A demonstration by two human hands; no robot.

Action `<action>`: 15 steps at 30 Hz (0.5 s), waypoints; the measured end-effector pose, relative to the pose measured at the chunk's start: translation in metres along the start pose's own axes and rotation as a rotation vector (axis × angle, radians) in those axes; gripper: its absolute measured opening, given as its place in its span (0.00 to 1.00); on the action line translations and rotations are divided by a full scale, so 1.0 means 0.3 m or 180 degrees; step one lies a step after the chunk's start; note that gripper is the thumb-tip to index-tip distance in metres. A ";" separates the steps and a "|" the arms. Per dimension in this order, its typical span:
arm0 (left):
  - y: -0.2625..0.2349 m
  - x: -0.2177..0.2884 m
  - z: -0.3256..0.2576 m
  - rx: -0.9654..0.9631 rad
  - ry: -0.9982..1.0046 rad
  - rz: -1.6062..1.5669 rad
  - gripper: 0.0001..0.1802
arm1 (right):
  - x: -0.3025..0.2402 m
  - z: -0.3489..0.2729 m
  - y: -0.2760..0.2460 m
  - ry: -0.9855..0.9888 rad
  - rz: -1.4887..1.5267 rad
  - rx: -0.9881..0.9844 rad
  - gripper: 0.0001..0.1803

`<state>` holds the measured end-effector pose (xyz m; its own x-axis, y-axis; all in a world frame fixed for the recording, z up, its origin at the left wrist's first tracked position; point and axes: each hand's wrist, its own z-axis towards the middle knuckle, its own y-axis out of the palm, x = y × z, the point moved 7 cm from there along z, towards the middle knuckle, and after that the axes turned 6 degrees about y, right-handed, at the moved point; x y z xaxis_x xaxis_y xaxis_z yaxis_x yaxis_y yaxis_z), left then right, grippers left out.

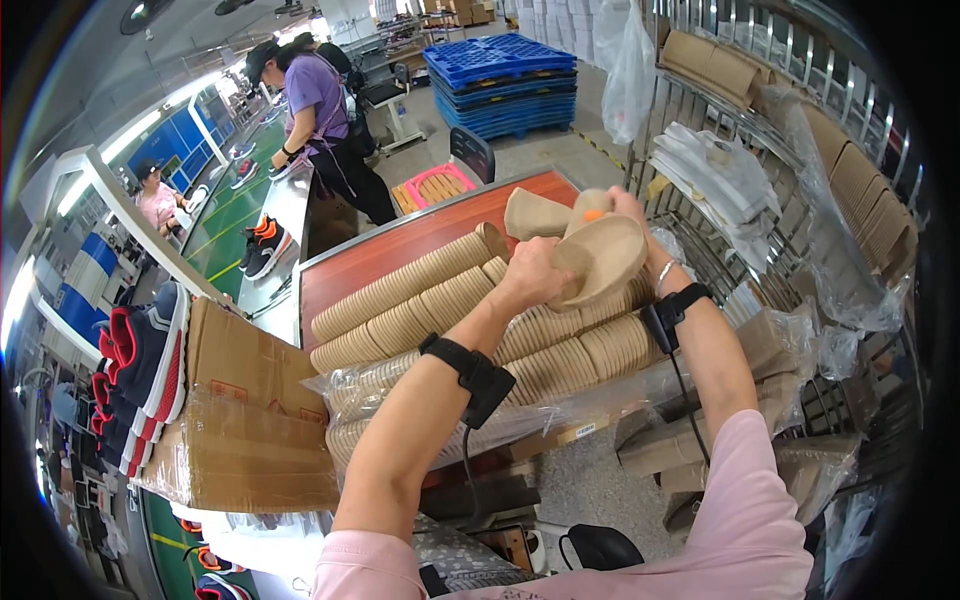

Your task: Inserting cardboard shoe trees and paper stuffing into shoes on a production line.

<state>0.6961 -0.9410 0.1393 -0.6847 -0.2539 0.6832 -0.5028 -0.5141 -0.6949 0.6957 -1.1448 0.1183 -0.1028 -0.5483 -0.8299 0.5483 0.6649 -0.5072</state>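
Note:
Above the reddish table [345, 268], both hands are at a tan moulded-pulp shoe insert [612, 262], tilted with its hollow showing. My left hand [533, 272] grips its left edge, fingers closed. At its far end, my right hand [627, 208] is closed on a rounded pulp part; its fingertips are partly hidden. A small orange spot [592, 214] shows beside those fingers. Just beyond the left hand lies another pulp insert [533, 214]. Long nested rows of pulp inserts [400, 285] stretch across the table, the nearer ones [560, 368] partly inside clear plastic.
A cardboard carton [250, 400] stands left of the table, with dark, red and white shoes [150, 370] beside it. At right, a metal rack [790, 130] holds more inserts. Blue pallets [500, 85] are stacked behind. A co-worker in purple [318, 100] stands by a green conveyor [225, 200].

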 end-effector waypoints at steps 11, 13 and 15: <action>-0.329 0.106 -0.564 0.1649 -0.0060 -0.4554 0.15 | -0.613 -0.298 -0.288 -0.1674 0.2742 -0.0092 0.11; -0.346 0.130 -0.755 0.1827 -0.0130 -0.4291 0.23 | -0.726 -0.404 -0.212 -0.1984 0.3404 -0.0728 0.16; -0.335 0.125 -0.909 0.1837 0.0244 -0.4845 0.23 | -0.818 -0.535 -0.035 -0.1392 0.4013 -0.3140 0.31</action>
<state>0.5769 -0.6754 0.1736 0.1996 0.7769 0.5971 -0.4601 -0.4637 0.7572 0.5820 -0.9359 0.2899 0.2879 0.5703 -0.7693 -0.6190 0.7238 0.3048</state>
